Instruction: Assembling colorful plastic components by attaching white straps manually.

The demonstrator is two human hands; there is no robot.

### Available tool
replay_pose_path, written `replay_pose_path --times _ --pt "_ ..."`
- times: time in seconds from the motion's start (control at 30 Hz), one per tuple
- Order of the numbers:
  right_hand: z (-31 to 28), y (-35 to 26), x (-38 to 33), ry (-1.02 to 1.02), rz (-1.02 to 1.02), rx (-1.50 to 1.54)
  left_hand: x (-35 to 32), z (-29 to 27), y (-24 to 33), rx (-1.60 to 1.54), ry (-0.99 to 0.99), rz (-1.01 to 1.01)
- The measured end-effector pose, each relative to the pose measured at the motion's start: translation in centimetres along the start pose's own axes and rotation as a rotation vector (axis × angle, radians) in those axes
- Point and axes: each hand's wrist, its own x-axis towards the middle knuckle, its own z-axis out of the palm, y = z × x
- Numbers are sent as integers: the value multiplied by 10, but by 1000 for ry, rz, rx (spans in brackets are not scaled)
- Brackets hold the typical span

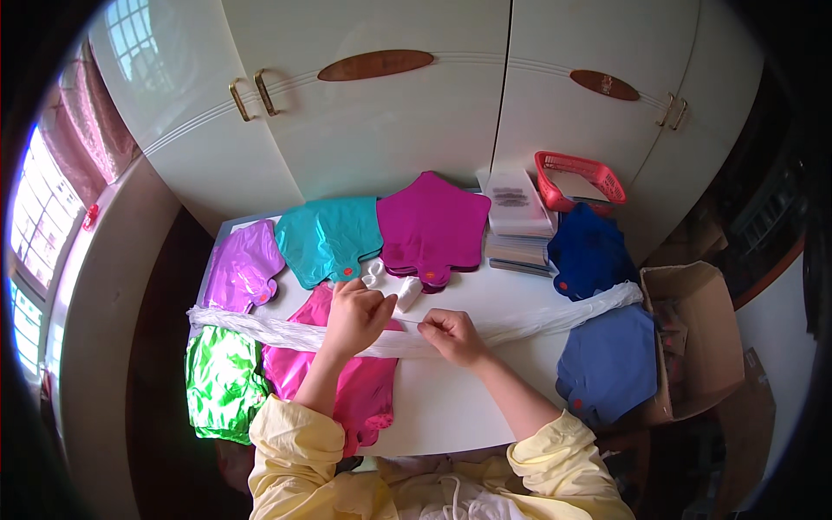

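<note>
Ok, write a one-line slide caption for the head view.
Left hand and right hand hold a thin white thread over a table spread with colourful foil shapes and a bundle of white string.

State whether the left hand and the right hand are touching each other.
Apart. The head view shows the left hand and the right hand side by side, with a visible gap between their nearest fingers.

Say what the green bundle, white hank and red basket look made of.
Green bundle: probably glossy foil film; crinkled, bright glints.
White hank: thread or string, softly sheened, fibre unclear; fine lengthwise strands.
Red basket: likely smooth moulded plastic; rigid rim, openwork wall.
</note>
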Motion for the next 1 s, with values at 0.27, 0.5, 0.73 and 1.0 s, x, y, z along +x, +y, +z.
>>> replay_pose_path --times 0.27,0.5,0.73,1.0 --pt "2 5 2 -10 -89 -31 -2 3 3 -1552 -107 -265" --pt "2 7 1 -53 5 30 0 9 9 318 183 164" --pt "3 4 0 -81 20 5 -1 -2 3 -1080 -198 -593" --pt "4 5 1 -45 10 -63 -3 11 15 45 34 45"
